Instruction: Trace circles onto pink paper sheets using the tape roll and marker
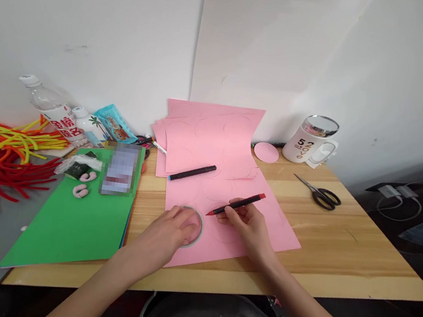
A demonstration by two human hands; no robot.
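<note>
Pink paper with several faint drawn circles lies on the wooden table. Near its left edge sits a round ring-like form, its rim showing around my left hand, whose fingers press on it. Between finger and thumb my right hand holds a black marker with red ends; its tip points left, close to the ring's right rim. Whether the tip touches the paper I cannot tell. Another black marker rests across the paper farther back.
Scissors, a white mug and a cut pink circle are at the right. Green paper bearing a phone lies left, beside red pipe cleaners. Bottles and a blue packet stand behind.
</note>
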